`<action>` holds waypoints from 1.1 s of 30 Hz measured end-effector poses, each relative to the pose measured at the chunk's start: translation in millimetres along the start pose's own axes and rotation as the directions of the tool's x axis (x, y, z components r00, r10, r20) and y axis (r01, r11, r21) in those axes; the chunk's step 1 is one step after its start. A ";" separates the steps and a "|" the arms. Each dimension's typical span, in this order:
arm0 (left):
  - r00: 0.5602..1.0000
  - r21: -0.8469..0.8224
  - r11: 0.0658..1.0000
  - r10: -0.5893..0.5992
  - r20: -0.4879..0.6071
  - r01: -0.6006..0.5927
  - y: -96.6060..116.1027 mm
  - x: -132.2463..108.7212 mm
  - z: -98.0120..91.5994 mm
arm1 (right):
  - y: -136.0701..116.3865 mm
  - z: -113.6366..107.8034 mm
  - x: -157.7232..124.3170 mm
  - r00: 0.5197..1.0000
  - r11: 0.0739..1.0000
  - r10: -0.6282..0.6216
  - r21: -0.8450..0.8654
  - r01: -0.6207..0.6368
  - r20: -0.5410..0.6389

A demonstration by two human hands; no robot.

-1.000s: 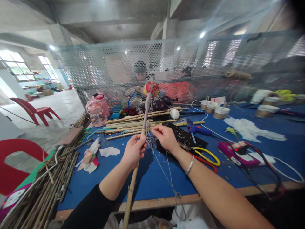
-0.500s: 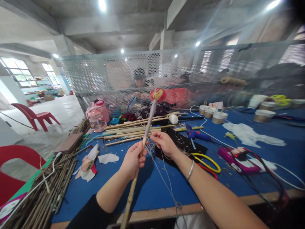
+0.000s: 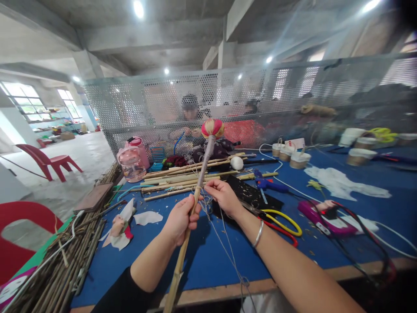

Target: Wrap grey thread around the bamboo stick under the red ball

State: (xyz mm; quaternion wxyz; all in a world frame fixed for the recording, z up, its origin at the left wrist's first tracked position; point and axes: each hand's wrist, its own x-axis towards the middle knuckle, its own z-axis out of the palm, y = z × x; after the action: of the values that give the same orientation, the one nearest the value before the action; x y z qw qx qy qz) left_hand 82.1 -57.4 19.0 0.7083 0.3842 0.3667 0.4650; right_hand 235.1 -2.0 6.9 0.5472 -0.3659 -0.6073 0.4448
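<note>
My left hand (image 3: 183,218) is wrapped round a bamboo stick (image 3: 178,274) that tilts up and away from me. At its far end sits a red and tan cloth ball (image 3: 213,128). Below the ball, grey string wrapping (image 3: 206,161) covers the stick's upper part. My right hand (image 3: 222,196) pinches the grey string (image 3: 230,248) just right of where the wrapping ends; loose strands hang from there over the table's front edge. Scissors with yellow and red handles (image 3: 282,221) lie beside my right forearm on a black cloth (image 3: 247,191).
Bamboo sticks (image 3: 176,179) and a white ball (image 3: 236,163) lie beyond my hands. A blue glue gun (image 3: 272,184) and purple power strip (image 3: 306,213) are to the right. Brown sticks (image 3: 81,243) line the left edge. A perforated screen (image 3: 130,104) stands behind, a person (image 3: 190,114) beyond it.
The stick has turned in my left hand, so the ball shows more red on its near side. Both hands stay nearly in place.
</note>
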 end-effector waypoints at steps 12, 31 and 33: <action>0.996 -0.051 0.995 0.090 -0.028 -0.091 -0.6 2.1 0.8 | -3.4 0.7 -2.0 0.999 0.997 -0.031 -0.073 0.031 -0.009; 0.995 -0.018 0.995 0.097 -0.033 -0.097 -7.5 3.1 2.6 | 2.1 0.4 -0.6 0.997 0.989 -0.067 -0.127 0.070 0.026; 0.988 0.017 0.988 0.151 -0.020 -0.150 -8.5 3.9 2.0 | -0.7 1.7 -1.2 0.997 0.990 -0.068 -0.121 0.072 0.037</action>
State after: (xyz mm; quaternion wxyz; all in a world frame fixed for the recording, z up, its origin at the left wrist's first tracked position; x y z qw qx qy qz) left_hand 88.2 -56.5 11.8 0.6644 0.4112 0.3475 0.5184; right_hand 233.6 -3.6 7.2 0.5287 -0.3700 -0.6548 0.3934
